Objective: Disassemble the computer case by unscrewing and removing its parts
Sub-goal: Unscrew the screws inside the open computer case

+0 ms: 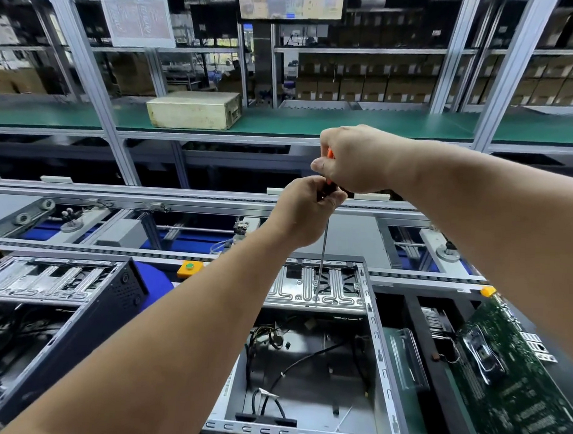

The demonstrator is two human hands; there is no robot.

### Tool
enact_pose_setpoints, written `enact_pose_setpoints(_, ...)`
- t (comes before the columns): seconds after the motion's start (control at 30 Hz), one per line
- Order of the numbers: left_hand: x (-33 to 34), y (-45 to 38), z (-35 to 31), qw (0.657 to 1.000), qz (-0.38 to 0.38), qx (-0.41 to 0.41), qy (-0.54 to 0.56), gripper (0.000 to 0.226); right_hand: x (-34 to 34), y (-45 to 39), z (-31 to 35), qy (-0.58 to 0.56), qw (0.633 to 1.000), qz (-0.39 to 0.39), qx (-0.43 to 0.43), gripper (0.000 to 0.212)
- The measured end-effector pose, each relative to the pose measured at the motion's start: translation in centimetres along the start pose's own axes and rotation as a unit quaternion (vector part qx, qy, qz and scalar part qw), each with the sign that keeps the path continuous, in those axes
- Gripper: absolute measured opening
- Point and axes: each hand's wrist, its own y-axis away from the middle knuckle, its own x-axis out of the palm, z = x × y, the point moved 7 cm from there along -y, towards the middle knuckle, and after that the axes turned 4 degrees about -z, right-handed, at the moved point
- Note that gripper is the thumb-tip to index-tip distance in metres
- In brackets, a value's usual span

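Orange-handled screwdriver (323, 244) stands upright in both my fists, right hand (352, 160) gripping above left hand (306, 211), tip on the drive bracket (315, 291) at the computer case's (379, 350) far edge.

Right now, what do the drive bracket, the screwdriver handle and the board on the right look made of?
Drive bracket: bare stamped sheet metal, silvery, with pressed ribs and glints.
Screwdriver handle: likely plastic, orange, mostly hidden by the right hand; the shaft looks like thin steel.
Board: green circuit laminate, glossy, with fine traces.
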Motion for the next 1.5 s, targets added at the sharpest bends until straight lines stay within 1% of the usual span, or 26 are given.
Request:
enact_pose_setpoints(0.1,0.0,0.2,0.1,1.000,-0.028,0.006,-0.008,0.018,0.0,0.0,0.1,-0.008,1.000,0.018,-0.007,0.023)
enact_pose_setpoints(0.2,-0.1,0.5,0.3,0.997,-0.068,0.005,-0.021,0.021,-0.1,0.1,0.5,-0.007,0.999,0.048,-0.024,0.014)
enact_pose_setpoints(0.27,-0.1,0.8,0.3,0.995,-0.100,0.003,-0.026,0.015,-0.2,0.2,1.0,-0.011,0.997,0.068,-0.038,0.006)
enact_pose_setpoints(0.3,-0.1,1.0,0.3,0.993,-0.116,-0.001,-0.020,0.012,-0.2,0.3,1.3,-0.015,0.996,0.078,-0.044,0.005)
enact_pose_setpoints(0.37,0.0,1.0,0.4,0.991,-0.134,-0.015,-0.013,0.014,-0.3,0.5,1.6,-0.021,0.994,0.090,-0.049,0.009)
enact_pose_setpoints(0.47,0.4,0.7,0.6,0.994,-0.108,-0.026,0.008,0.017,-0.2,0.5,1.6,-0.030,0.995,0.085,-0.037,0.010)
enact_pose_setpoints(0.53,0.6,0.5,0.8,0.996,-0.077,-0.026,0.035,0.017,-0.2,0.4,1.2,-0.034,0.997,0.070,-0.025,0.003)
enact_pose_setpoints(0.6,1.0,0.8,1.1,0.998,-0.037,-0.036,0.048,0.020,-0.1,0.2,0.8,-0.026,0.998,0.051,-0.016,0.015)
enact_pose_setpoints(0.67,1.3,1.1,1.5,0.998,-0.001,-0.040,0.045,0.016,0.0,0.1,0.6,-0.013,0.999,0.028,-0.015,0.030)
enact_pose_setpoints(0.77,1.1,1.9,2.0,0.999,0.017,-0.036,0.035,0.013,-0.2,0.1,0.9,0.024,0.999,-0.015,-0.034,0.037)
enact_pose_setpoints(0.83,0.9,2.9,3.0,0.999,0.034,-0.035,0.006,0.018,-0.3,0.2,1.1,0.044,0.998,-0.025,-0.046,0.034)
enact_pose_setpoints(0.9,0.6,4.5,5.3,0.997,0.050,-0.048,-0.046,0.022,-0.1,0.3,1.0,0.036,0.998,-0.014,-0.050,0.023)
enact_pose_setpoints(1.0,0.0,7.8,10.4,0.986,0.083,-0.098,-0.103,0.012,0.1,0.5,0.3,-0.004,0.999,0.014,-0.035,0.011)
enact_pose_setpoints(1.1,-1.8,11.2,15.4,0.970,0.077,-0.157,-0.167,0.019,0.0,0.7,0.0,-0.034,0.998,0.038,-0.028,0.006)
enact_pose_setpoints(1.17,-2.8,13.2,17.8,0.960,0.069,-0.197,-0.188,0.017,-0.1,0.8,0.1,-0.056,0.997,0.053,-0.023,0.007)
enact_pose_setpoints(1.2,-3.1,14.0,18.6,0.956,0.068,-0.204,-0.201,0.018,-0.2,0.8,0.2,-0.069,0.996,0.059,-0.019,0.008)
enact_pose_setpoints(1.3,-3.4,15.9,19.5,0.952,0.066,-0.197,-0.223,0.020,-0.4,0.9,0.7,-0.102,0.992,0.068,-0.008,0.014)
enact_pose_setpoints(1.4,-3.2,16.9,19.0,0.952,0.057,-0.166,-0.249,0.021,-0.4,0.7,1.1,-0.110,0.991,0.071,-0.006,0.014)
enact_pose_setpoints(1.47,-3.0,17.1,18.6,0.952,0.050,-0.148,-0.264,0.019,-0.3,0.4,1.1,-0.073,0.995,0.066,-0.008,0.010)
enact_pose_setpoints(1.5,-3.0,17.2,18.3,0.952,0.047,-0.142,-0.268,0.018,-0.3,0.2,1.0,-0.029,0.998,0.059,-0.015,0.018)
